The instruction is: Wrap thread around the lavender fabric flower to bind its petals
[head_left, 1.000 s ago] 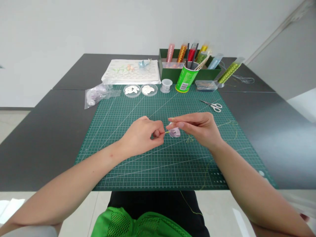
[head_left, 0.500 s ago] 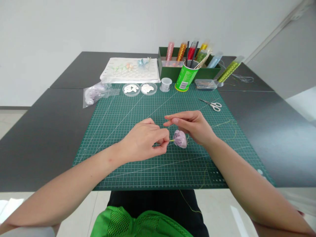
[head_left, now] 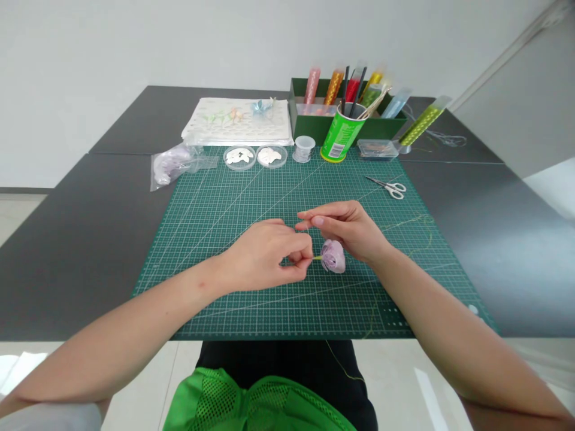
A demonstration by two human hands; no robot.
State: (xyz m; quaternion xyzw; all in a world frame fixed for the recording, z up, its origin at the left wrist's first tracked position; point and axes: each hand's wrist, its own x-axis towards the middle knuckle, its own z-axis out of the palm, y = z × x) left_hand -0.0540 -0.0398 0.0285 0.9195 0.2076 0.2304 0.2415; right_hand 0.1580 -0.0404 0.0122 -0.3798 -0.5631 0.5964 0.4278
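A green gridded cutting mat (head_left: 233,299) covers the dark grey table (head_left: 81,239). Along its far edge sit 2 round clear dishes of white pieces (head_left: 254,157), a small clear thread spool (head_left: 303,148), a green cylindrical cup of sticks (head_left: 341,136) and a flat clear plastic box (head_left: 377,149). White-handled scissors (head_left: 389,187) lie to the right.

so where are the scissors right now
The scissors lie on the green cutting mat, far right side, beyond the right hand.
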